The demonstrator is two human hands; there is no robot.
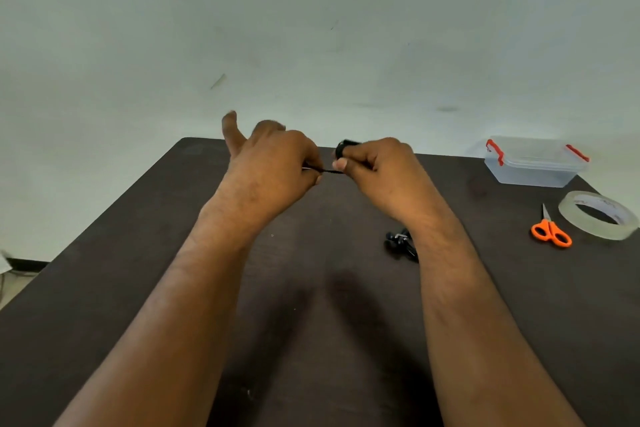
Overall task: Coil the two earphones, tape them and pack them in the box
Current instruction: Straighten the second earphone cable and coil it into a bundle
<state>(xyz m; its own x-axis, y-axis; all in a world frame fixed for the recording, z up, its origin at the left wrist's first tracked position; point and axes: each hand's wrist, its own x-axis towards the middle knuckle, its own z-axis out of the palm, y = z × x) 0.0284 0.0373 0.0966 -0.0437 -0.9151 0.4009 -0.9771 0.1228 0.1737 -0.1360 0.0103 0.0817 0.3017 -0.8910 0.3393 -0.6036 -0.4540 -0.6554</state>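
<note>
Both hands are raised above the dark table (138, 253), close together. My right hand (377, 170) grips a black earphone cable coil (343, 148) wound around its fingers. A short taut stretch of that cable runs left to my left hand (273, 170), which pinches it with the index finger pointing up. A second black earphone (400, 243) lies bunched on the table beside my right forearm, partly hidden by it. A clear plastic box (535, 163) with red latches stands at the far right, its lid on.
Orange-handled scissors (550, 230) lie at the right, with a roll of clear tape (597, 215) just beyond them near the table's right edge. A pale wall rises behind the table's far edge.
</note>
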